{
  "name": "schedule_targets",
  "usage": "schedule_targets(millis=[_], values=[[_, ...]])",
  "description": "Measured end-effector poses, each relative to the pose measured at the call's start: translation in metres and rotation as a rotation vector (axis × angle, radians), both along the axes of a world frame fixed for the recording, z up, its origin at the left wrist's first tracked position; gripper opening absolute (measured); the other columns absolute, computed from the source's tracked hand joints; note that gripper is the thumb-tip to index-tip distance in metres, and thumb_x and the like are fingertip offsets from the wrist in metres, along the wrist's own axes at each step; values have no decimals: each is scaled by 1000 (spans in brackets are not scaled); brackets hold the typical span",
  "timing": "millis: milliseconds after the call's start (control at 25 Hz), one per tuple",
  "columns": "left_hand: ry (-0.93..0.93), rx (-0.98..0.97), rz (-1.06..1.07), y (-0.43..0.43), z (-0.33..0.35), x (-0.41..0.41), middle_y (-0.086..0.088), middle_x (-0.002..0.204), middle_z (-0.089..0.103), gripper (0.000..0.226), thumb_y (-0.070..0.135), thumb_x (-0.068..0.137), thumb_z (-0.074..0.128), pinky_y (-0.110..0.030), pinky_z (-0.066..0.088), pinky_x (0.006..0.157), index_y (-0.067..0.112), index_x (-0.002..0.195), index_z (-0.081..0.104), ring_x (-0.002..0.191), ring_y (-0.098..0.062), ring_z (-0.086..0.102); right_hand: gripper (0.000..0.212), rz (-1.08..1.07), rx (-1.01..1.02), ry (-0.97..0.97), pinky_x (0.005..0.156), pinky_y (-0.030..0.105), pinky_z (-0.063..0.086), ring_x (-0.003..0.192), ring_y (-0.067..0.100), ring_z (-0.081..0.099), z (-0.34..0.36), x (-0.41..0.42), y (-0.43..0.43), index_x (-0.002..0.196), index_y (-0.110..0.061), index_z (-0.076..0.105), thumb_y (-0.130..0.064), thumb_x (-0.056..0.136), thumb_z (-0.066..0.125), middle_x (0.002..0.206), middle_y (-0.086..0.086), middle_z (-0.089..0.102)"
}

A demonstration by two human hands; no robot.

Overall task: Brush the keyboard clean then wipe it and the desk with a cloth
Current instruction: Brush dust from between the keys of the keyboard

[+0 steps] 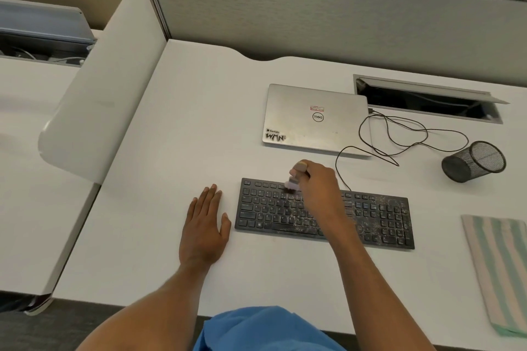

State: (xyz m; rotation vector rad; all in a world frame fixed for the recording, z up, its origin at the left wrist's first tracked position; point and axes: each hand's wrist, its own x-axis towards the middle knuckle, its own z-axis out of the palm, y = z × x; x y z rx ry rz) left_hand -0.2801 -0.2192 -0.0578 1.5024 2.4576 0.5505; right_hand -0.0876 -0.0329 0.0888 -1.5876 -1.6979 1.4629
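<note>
A black keyboard (382, 219) lies on the white desk (182, 134), speckled with pale dust, mostly on its right half. My right hand (319, 188) grips a small brush (295, 179) with a tan handle, its bristles down on the upper-middle key rows; the brush is blurred. My left hand (204, 225) rests flat on the desk just left of the keyboard, fingers spread, holding nothing. A folded cloth (502, 271) with green and beige stripes lies at the desk's right front edge.
A shut silver laptop (313, 120) sits behind the keyboard, with a black cable (399, 134) looping to its right. A black mesh pen cup (473, 161) lies on its side at the right. An open cable hatch (427, 102) is behind. A divider panel (94, 100) borders the left.
</note>
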Motion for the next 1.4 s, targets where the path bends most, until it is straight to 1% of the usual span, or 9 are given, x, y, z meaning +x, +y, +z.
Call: schedule_targets(millis=[120,240,320,440,560,920,1160,1280,1400], values=[[-5,-5,-1,-1,1,1,4,174,24,66,39,102,35,-37,9,133,16,164,35,162,-8,11,20,148,36,-51,82,49,61,92,12,76,-1,-13,-7,98,0,67,-7,104,50,103,6,73],[-12,5,0,-2,1,-1,4,174,25,66,39,102,36,-37,9,133,16,164,35,162,-8,11,21,151,19,-72,68,31,63,96,26,75,-8,-4,-7,93,10,61,-4,103,49,93,14,68],[-14,7,-1,-1,1,-1,4,174,25,65,38,102,36,-38,10,133,16,163,36,162,-8,12,23,69,-3,-74,77,33,64,101,31,73,-13,10,-4,85,5,57,-7,103,50,91,7,67],[-14,8,-2,-2,0,0,4,174,25,65,38,102,37,-39,11,133,16,163,36,162,-9,12,21,82,182,-294,71,30,59,80,5,69,-9,16,-3,85,-22,53,-24,105,46,90,0,71],[-17,4,3,-2,0,0,4,174,24,65,38,102,36,-38,11,133,17,164,35,162,-9,12,35,75,293,-223,48,17,33,53,-5,50,1,3,-19,78,-4,44,-21,109,42,65,-1,51],[-12,-8,5,0,-2,-1,4,174,24,66,40,102,35,-37,10,132,17,164,35,162,-8,13,41,79,285,-235,43,18,32,46,3,43,-5,1,-18,72,-10,46,-25,109,38,58,-9,52],[-19,-7,9,-1,-1,-1,5,174,24,65,40,102,35,-36,9,132,17,164,36,162,-8,13,37,111,285,-268,50,33,32,52,11,36,-22,-7,-24,75,-13,41,-28,108,37,66,8,58],[-13,-16,9,0,0,0,5,174,24,65,40,102,34,-34,7,132,18,164,35,162,-8,12,41,143,283,-369,47,25,33,47,11,46,-18,-7,-18,72,-14,47,-27,109,36,61,3,60],[-13,-17,8,0,0,0,5,174,24,66,41,103,33,-34,7,132,18,164,35,162,-8,12,40,78,278,-231,48,27,32,48,10,39,-11,-9,-17,70,-17,40,-26,109,36,62,2,57]])
